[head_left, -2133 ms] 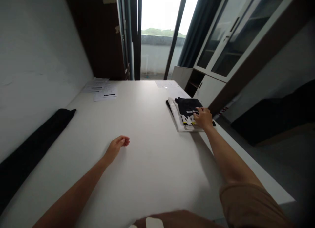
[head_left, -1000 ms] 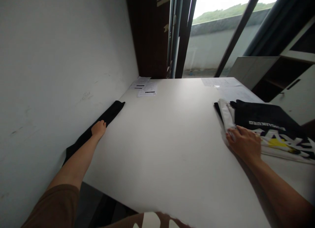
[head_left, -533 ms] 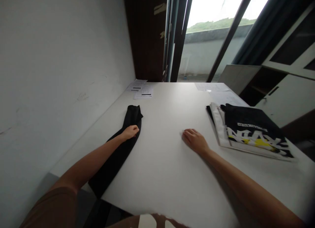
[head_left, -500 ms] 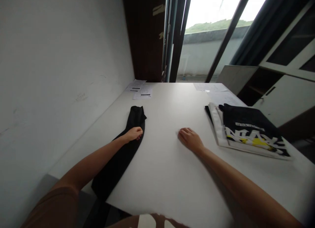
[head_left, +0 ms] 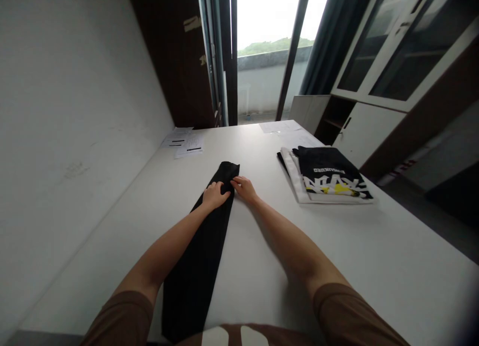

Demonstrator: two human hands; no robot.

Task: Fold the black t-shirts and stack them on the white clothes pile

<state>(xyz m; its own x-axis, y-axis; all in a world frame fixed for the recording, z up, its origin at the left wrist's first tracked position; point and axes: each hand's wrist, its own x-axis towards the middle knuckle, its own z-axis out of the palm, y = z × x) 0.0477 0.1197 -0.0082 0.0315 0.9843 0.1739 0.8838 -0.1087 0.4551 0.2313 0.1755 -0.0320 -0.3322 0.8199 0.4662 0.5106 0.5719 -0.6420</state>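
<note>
A long strip of folded black cloth [head_left: 204,251] runs over the white table [head_left: 258,276] from the near edge toward its middle. Near the cloth's far end my left hand [head_left: 215,195] rests on top, fingers bent and slightly apart, holding nothing that shows. My right hand [head_left: 244,187] is just to the right, its thumb and fingers pinched on the cloth's right edge. The two hands are close together but apart.
Folded clothes [head_left: 329,174], black over white with white and yellow print, lie on the right. Papers [head_left: 190,145] lie at the far left, more papers [head_left: 280,128] at the far edge. A wall [head_left: 75,136] borders the left side.
My right hand has moved left to the cloth and pinched its edge. My left hand has opened from a closed shape. The cloth lies straighter, and the view has turned right.
</note>
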